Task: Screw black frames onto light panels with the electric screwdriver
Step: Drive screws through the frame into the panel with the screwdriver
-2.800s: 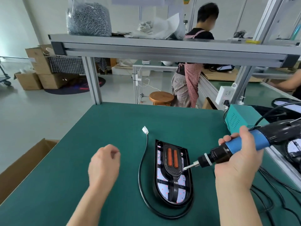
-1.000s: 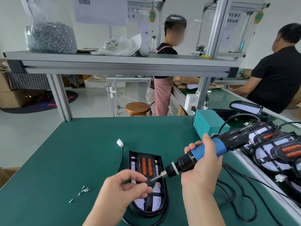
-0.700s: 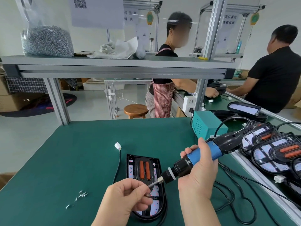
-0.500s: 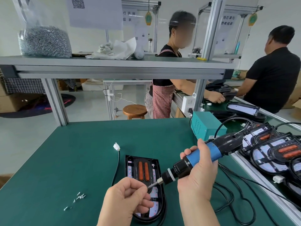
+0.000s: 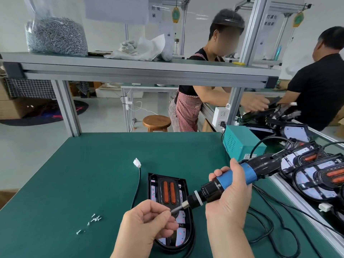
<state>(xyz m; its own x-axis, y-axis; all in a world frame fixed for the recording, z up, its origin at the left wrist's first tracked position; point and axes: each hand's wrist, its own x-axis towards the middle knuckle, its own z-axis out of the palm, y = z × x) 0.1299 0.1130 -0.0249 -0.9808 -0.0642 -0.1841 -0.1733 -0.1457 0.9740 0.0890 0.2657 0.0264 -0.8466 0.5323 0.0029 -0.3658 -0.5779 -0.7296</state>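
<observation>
The light panel (image 5: 182, 217) lay flat on the green bench (image 5: 93, 174), near its front edge and between the 2 hands, with the black frame (image 5: 160, 180) seated on top and 2 orange strips (image 5: 169, 192) showing at its squared far end. A black cable (image 5: 138, 183) ran along the panel's left side and ended in a white connector (image 5: 137, 162) further back on the bench.

The right hand (image 5: 229, 205) held the electric screwdriver (image 5: 212, 189) above the panel, fingers wrapped round the blue grip, the tool tilted with its bit (image 5: 176, 209) pointing down and to the left. The left hand (image 5: 149, 222) was curled, its thumb and forefinger pressed together in a pinch on the tip of the bit; whether anything sat between them I could not tell.

A few loose screws (image 5: 95, 218) lay scattered on the bench left of the panel. On the right stood a teal power box (image 5: 236, 144), and beside it a row of other framed panels (image 5: 316, 175) overlapped one another. A clear bag of screws (image 5: 55, 36) sat on the shelf (image 5: 130, 66) above. Behind it, a person in a checked apron (image 5: 188, 108) and a person in a black shirt (image 5: 320, 86) stood at the next bench, near a wooden stool (image 5: 156, 121).
</observation>
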